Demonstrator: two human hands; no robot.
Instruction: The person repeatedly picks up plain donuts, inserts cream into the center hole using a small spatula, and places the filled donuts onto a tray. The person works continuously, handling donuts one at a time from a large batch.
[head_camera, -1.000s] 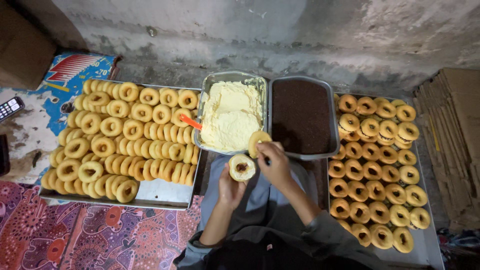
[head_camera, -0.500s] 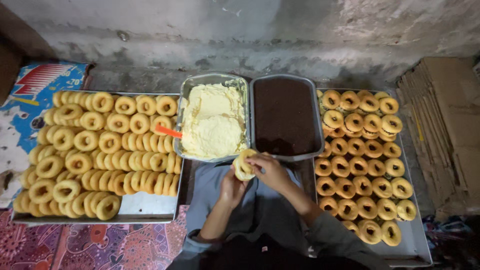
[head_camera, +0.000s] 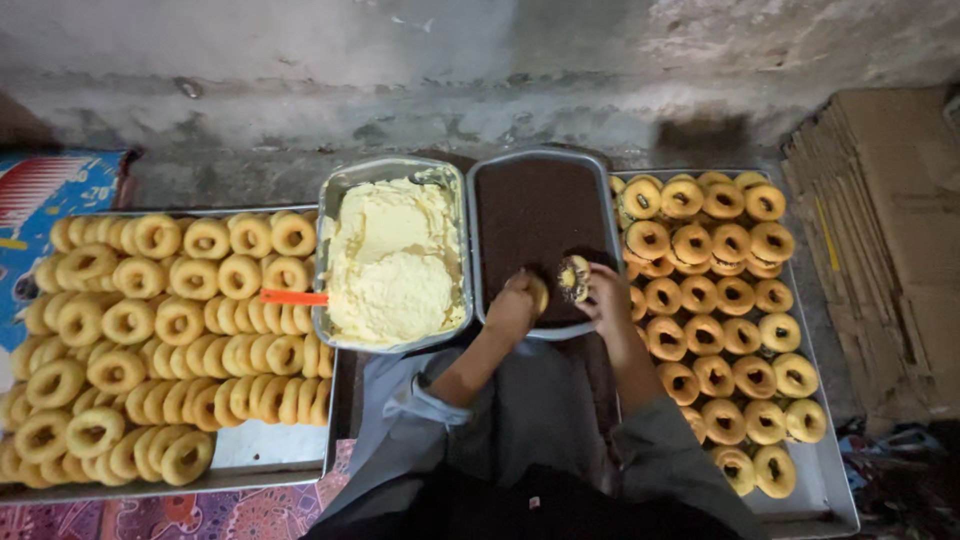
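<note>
Both my hands hold one ring-shaped pastry (head_camera: 573, 277) over the near edge of a metal tray of dark brown crumbs (head_camera: 532, 215). My left hand (head_camera: 515, 303) grips its left side and my right hand (head_camera: 607, 292) its right side. The pastry stands on edge and its rim looks coated in dark crumbs. To the left stands a metal tray of pale yellow cream (head_camera: 392, 258) with an orange spatula handle (head_camera: 293, 297) sticking out over its left rim.
A big metal tray (head_camera: 262, 455) on the left holds several rows of plain ring pastries (head_camera: 160, 330). Another tray (head_camera: 828, 490) on the right holds several filled rings (head_camera: 715, 340). Flattened cardboard (head_camera: 885, 230) lies far right. A concrete wall (head_camera: 480, 70) runs behind.
The view has shifted right. My hands carried the pastry from in front of the cream tray over to the dark crumb tray, and its rim has picked up dark crumbs.
</note>
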